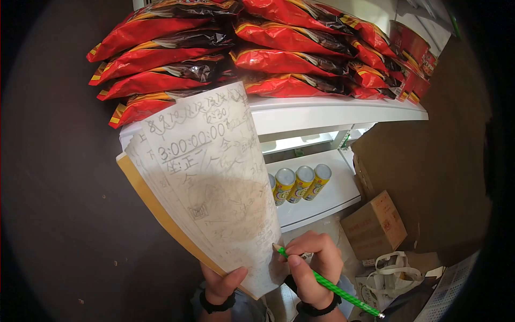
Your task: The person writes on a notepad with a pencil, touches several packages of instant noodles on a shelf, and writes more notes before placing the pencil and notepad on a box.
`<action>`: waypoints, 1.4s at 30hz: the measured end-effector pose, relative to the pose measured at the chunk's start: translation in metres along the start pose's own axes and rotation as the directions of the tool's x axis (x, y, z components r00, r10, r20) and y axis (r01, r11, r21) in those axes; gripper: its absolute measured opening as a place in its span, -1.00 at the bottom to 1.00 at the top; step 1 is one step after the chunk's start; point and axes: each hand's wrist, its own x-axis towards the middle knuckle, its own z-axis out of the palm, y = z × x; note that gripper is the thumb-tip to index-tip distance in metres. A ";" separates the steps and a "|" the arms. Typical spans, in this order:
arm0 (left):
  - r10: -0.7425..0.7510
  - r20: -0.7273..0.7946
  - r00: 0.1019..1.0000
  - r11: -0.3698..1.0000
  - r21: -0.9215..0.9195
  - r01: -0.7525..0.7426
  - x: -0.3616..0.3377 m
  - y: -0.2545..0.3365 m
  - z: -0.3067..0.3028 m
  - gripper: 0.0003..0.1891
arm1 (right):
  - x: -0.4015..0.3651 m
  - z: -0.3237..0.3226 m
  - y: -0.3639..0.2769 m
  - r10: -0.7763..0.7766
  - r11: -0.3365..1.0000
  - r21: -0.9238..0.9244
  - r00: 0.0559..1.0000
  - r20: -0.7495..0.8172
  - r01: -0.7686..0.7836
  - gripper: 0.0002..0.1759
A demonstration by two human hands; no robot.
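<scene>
A notebook [214, 188] with handwritten, worn pages and a yellow-orange back edge is held up in the middle. My left hand [222, 282] grips its bottom edge, thumb on the page and fingers behind. In my right hand [314, 268] is a green pencil [348, 296], pinched between thumb and fingers. The pencil's tip points at the lower right edge of the page; whether it touches the paper cannot be made out. Both wrists wear black bands.
Red packets [284, 59] are stacked on a white shelf [338, 114] behind the notebook. Yellow cans [303, 182] stand on a lower shelf. At the right are a cardboard box [374, 225], a white bag [394, 276] and a white basket [448, 290]. A dark surface lies left.
</scene>
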 end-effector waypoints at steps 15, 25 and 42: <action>-0.017 0.018 1.000 1.000 0.005 0.017 0.001 0.003 0.002 -0.27 | -0.002 -0.001 0.001 0.037 0.999 0.022 0.999 -0.005 -0.037 -0.89; -0.020 0.028 0.999 1.000 0.003 0.020 0.001 0.003 0.002 -0.27 | 0.001 -0.006 0.004 -0.078 0.995 -0.064 0.996 0.045 0.081 -0.90; -0.110 0.090 0.990 0.978 -0.169 0.124 -0.004 -0.003 -0.024 -0.35 | -0.002 -0.001 -0.008 -0.055 0.998 -0.009 0.958 -0.281 0.055 -0.81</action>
